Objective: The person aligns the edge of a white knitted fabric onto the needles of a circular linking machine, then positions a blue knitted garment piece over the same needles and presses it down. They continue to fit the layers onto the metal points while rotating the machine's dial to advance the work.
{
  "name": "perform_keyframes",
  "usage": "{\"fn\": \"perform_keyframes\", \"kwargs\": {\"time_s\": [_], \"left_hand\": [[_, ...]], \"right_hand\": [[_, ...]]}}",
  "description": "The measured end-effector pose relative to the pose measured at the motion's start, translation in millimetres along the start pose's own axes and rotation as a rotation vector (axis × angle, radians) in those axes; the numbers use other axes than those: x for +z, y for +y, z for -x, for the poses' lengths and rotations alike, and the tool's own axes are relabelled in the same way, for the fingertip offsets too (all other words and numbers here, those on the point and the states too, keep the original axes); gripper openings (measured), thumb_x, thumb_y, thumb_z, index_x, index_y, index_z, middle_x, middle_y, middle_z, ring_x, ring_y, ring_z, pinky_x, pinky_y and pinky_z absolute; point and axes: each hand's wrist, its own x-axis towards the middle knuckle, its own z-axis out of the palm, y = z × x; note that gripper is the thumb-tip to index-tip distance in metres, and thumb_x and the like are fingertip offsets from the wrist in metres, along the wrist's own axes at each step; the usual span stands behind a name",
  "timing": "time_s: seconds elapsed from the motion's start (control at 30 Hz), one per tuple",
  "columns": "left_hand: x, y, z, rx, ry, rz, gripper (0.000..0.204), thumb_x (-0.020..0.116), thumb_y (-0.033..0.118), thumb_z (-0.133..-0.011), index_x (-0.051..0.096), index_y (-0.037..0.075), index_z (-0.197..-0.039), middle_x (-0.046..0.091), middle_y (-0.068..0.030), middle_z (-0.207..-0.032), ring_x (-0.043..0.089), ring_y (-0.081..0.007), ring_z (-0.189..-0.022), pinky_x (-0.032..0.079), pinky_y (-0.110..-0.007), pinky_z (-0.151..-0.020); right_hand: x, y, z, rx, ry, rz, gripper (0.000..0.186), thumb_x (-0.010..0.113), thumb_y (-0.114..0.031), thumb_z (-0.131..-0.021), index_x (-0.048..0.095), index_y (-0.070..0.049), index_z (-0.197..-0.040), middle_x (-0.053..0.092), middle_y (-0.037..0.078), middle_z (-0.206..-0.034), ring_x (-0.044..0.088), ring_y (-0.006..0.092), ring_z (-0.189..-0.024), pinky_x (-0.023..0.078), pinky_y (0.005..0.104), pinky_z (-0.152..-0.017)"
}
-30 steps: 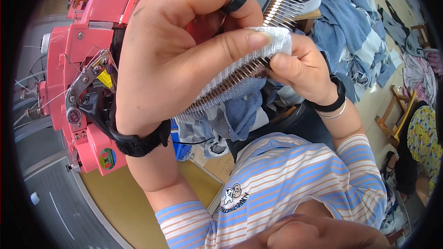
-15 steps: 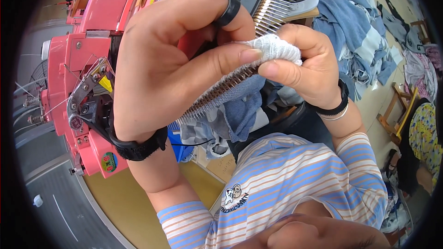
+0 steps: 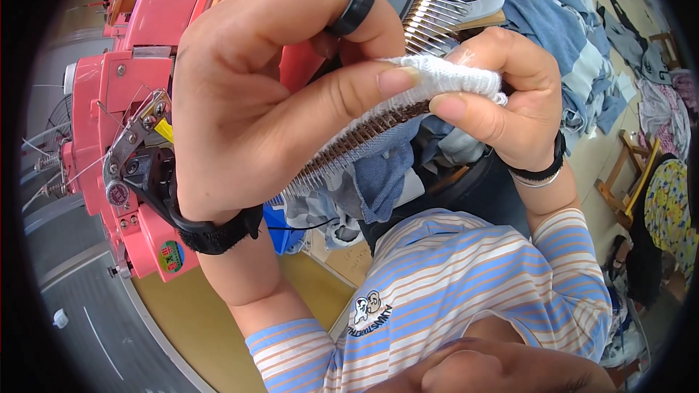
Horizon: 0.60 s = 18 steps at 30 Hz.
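Observation:
My left hand [image 3: 269,124] pinches a white ribbed knit strip [image 3: 451,78] at the top of a curved row of metal needles [image 3: 342,149], its thumb lying on the fabric. A black band circles one of its fingers. My right hand [image 3: 510,102] grips the right end of the same strip, thumb just below it at the needles and index finger behind. More upright needles [image 3: 437,14] of the curved ring continue toward the top, beside the pink machine [image 3: 120,138]. The left hand hides part of the needle row and machine.
Blue-grey fabric pieces [image 3: 382,185] lie under the needles, and a larger heap [image 3: 546,29] is at right. A wooden stool [image 3: 619,182] stands on the tiled floor. At the far right are patterned yellow clothing [image 3: 666,211] and more clothes [image 3: 662,109]. A dark panel [image 3: 87,313] is at lower left.
My right hand has shifted right and slightly up with the end of the white knit, which now shows longer along the needles. My left hand has moved slightly left.

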Motion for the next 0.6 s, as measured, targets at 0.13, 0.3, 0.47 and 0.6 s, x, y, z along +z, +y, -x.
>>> {"fn": "perform_keyframes", "kwargs": {"time_s": [0.13,0.3,0.47,0.6], "left_hand": [[4.8,2.3,1.4,-0.072,0.093,0.077,0.015,0.062,-0.004,-0.068,0.051,-0.007,-0.079,0.048,-0.0054,-0.070,0.043,-0.0114,-0.065,0.033,-0.022,-0.058],[8.0,13.1,0.5,-0.224,0.176,0.149,0.018,0.061,-0.004,-0.069,0.050,-0.007,-0.083,0.047,-0.0049,-0.073,0.042,-0.0107,-0.065,0.033,-0.021,-0.059],[3.5,2.0,-4.3,-0.066,-0.081,0.100,0.019,0.063,0.000,-0.067,0.050,-0.006,-0.080,0.047,-0.0044,-0.073,0.040,-0.0102,-0.067,0.031,-0.021,-0.061],[1.8,-3.5,-6.6,-0.068,-0.089,-0.001,0.017,0.064,0.001,-0.068,0.049,-0.004,-0.075,0.047,-0.0042,-0.072,0.041,-0.0103,-0.066,0.031,-0.021,-0.060]], "right_hand": [[1.1,2.0,-1.4,0.029,0.027,-0.110,0.019,0.067,-0.007,-0.065,0.055,-0.002,-0.080,0.053,0.002,-0.076,0.048,0.0080,-0.066,0.038,0.0199,-0.060],[-4.9,12.4,0.7,0.069,0.191,-0.297,0.021,0.062,-0.007,-0.071,0.051,-0.002,-0.088,0.051,0.002,-0.083,0.048,0.0074,-0.074,0.037,0.0188,-0.067],[2.2,1.1,-1.3,0.126,0.133,-0.350,0.023,0.063,-0.006,-0.071,0.050,-0.002,-0.090,0.052,0.002,-0.085,0.049,0.0072,-0.076,0.038,0.0189,-0.069],[0.2,-0.8,1.7,0.248,0.039,-0.308,0.024,0.064,-0.006,-0.071,0.050,-0.002,-0.091,0.053,0.001,-0.085,0.049,0.0065,-0.077,0.038,0.0192,-0.069]]}}
